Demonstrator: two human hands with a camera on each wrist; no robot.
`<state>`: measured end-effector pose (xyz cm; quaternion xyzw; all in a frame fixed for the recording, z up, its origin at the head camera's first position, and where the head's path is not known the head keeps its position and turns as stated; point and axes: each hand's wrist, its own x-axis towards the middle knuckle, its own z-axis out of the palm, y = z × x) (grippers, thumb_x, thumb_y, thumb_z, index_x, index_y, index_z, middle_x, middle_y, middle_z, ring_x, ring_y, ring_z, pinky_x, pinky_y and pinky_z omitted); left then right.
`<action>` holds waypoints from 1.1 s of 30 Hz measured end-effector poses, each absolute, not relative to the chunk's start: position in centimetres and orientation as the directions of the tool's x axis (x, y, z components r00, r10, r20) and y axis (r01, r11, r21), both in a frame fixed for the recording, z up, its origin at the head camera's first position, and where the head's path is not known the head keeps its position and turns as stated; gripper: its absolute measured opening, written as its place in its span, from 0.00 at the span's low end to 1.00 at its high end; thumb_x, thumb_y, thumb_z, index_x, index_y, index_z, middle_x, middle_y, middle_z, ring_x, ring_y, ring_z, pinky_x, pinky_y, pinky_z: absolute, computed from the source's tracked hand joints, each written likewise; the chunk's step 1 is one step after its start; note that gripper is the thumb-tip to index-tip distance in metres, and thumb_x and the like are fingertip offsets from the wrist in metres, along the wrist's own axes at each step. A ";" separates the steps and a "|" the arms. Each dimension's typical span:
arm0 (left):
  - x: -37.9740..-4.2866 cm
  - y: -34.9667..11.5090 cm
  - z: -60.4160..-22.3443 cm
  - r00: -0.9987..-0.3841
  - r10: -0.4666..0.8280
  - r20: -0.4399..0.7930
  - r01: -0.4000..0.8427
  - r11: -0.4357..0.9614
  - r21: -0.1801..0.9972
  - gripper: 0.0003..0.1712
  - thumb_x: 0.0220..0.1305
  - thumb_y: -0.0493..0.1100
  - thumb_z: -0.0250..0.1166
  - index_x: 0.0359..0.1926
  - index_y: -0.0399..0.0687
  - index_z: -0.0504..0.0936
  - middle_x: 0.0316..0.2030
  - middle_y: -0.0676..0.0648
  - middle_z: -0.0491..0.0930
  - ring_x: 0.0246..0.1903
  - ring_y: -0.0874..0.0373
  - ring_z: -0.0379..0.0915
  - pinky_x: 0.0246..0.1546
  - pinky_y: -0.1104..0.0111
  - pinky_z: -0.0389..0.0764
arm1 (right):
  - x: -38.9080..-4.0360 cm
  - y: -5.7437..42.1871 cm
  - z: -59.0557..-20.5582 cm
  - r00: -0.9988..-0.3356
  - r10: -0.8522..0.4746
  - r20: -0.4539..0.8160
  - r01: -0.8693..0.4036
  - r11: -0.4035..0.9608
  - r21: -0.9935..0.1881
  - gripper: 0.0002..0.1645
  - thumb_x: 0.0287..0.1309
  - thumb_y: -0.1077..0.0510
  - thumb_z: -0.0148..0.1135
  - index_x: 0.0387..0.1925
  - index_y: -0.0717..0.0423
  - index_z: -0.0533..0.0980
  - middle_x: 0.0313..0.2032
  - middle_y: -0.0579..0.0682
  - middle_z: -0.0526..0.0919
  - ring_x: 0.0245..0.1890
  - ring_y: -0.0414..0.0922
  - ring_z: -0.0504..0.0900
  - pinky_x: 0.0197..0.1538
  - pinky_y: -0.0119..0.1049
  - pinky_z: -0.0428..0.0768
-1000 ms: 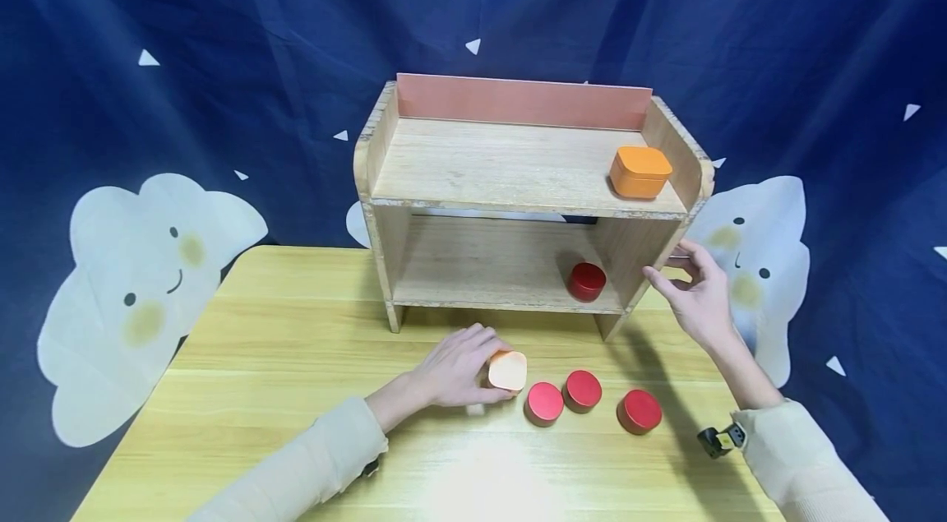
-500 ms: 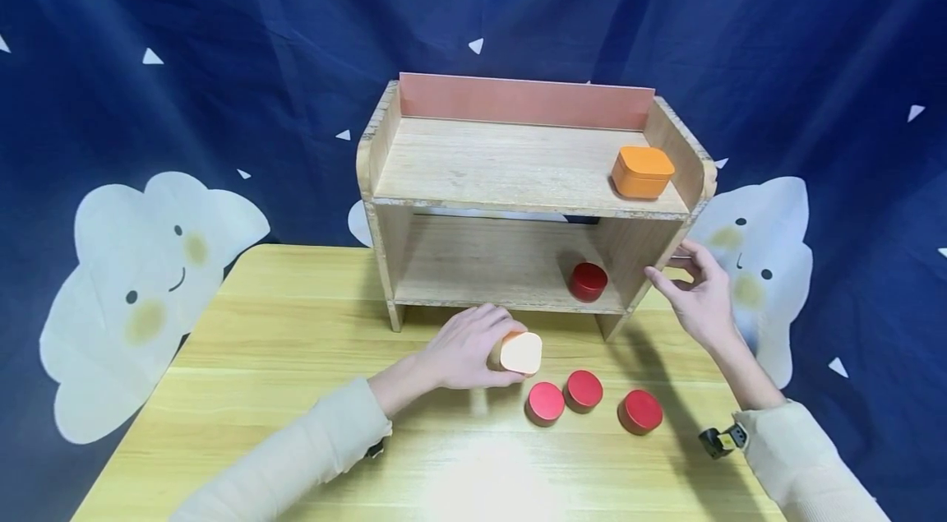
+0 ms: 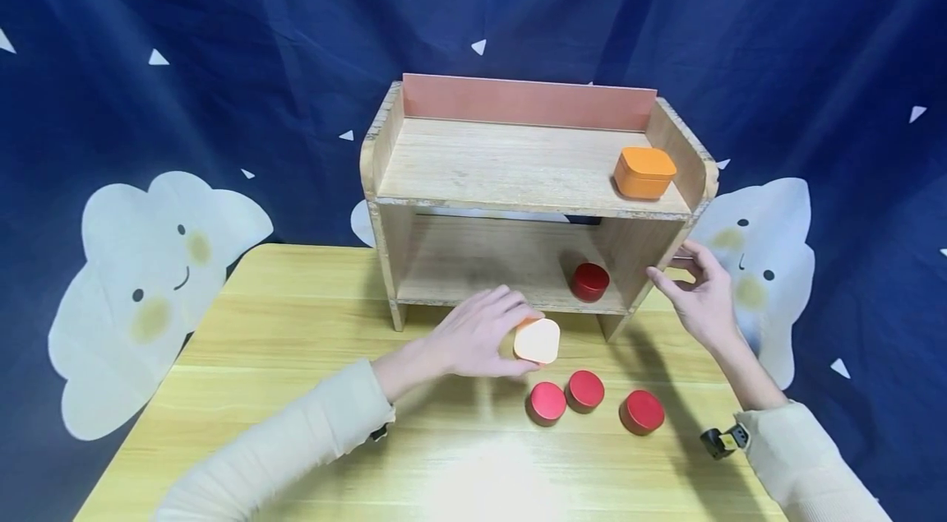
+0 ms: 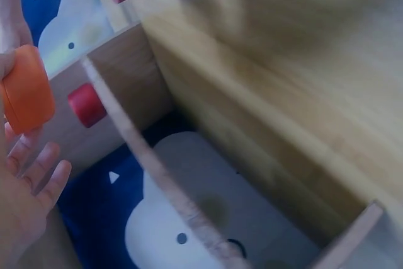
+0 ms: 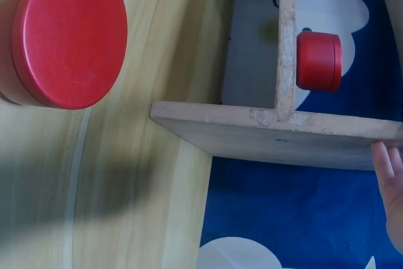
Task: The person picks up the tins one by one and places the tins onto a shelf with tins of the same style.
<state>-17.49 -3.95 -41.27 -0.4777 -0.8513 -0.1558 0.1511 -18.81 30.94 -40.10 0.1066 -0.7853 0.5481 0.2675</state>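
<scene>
My left hand (image 3: 477, 334) grips an orange rounded-square tin (image 3: 538, 341) between thumb and fingers, raised over the table in front of the shelf's lower board. In the left wrist view the orange tin (image 4: 28, 89) shows its side, with several fingers spread below it. My right hand (image 3: 701, 300) rests against the right side panel of the small wooden shelf (image 3: 488, 160), thumb at its front edge. In the right wrist view that thumb (image 5: 383, 162) touches the panel's edge. Its other fingers are partly hidden there.
Another orange tin (image 3: 644, 173) stands at the right of the shelf's top board. One round red tin (image 3: 590, 282) sits on the lower board. Three more lie on the table: a left red tin (image 3: 547, 404), a middle red tin (image 3: 585, 391) and a right red tin (image 3: 642, 412).
My left hand has lifted the orange tin from the table, carrying it right and towards the shelf. The right hand stays at the shelf's side panel.
</scene>
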 end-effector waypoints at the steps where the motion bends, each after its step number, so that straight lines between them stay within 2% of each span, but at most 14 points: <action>1: -17.5 -3.9 -41.0 -0.487 0.768 0.416 0.865 0.489 0.111 0.36 0.55 0.67 0.77 0.59 0.55 0.82 0.50 0.55 0.83 0.46 0.60 0.74 0.46 0.70 0.80 | -18.8 30.9 -40.1 -0.834 0.126 0.537 -0.461 0.376 -0.804 0.31 0.55 0.80 0.68 0.61 0.74 0.74 0.43 0.29 0.84 0.41 0.24 0.85 0.38 0.18 0.85; 17: -18.4 -2.8 -35.2 -0.385 0.763 0.519 0.890 0.455 -0.008 0.34 0.55 0.68 0.76 0.57 0.56 0.84 0.46 0.56 0.84 0.45 0.60 0.76 0.44 0.71 0.80 | -19.0 31.1 -40.3 -0.828 0.136 0.544 -0.456 0.401 -0.794 0.31 0.53 0.80 0.69 0.60 0.73 0.75 0.43 0.27 0.83 0.40 0.23 0.84 0.38 0.17 0.84; 33: -19.2 -1.4 -28.8 -0.354 0.756 0.551 0.903 0.430 -0.009 0.36 0.55 0.68 0.76 0.58 0.54 0.84 0.49 0.53 0.84 0.49 0.59 0.78 0.50 0.69 0.82 | -19.1 31.0 -40.4 -0.827 0.137 0.545 -0.458 0.400 -0.794 0.31 0.53 0.80 0.69 0.61 0.73 0.75 0.43 0.27 0.83 0.40 0.24 0.84 0.38 0.17 0.84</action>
